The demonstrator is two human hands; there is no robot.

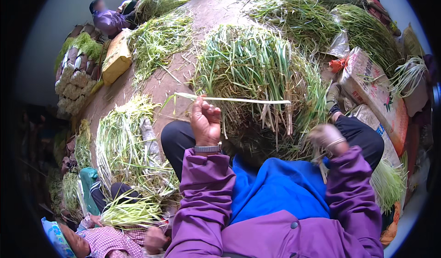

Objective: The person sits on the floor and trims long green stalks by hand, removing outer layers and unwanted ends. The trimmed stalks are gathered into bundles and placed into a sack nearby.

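My left hand [206,122], with a metal-banded watch at the wrist, pinches one long pale green stalk [241,100] that stretches level to the right. Behind and below the stalk lies a big heap of leafy green stalks [246,61] with brownish root ends towards me. My right hand [325,137] is blurred, above my right knee, and seems to wear a pale glove or wrap with a band at the wrist. Dry husk-like strands [322,165] hang beneath it; whether it grips them is not clear. A blue apron [279,189] covers my lap.
A co-worker in a checked top [106,240] handles green stalks at lower left; another person in purple [108,22] sits at upper left. Around me are more stalk heaps [127,137], a yellow sack [116,60], stacked bundles with pale ends [74,85] and a printed white bag [372,85].
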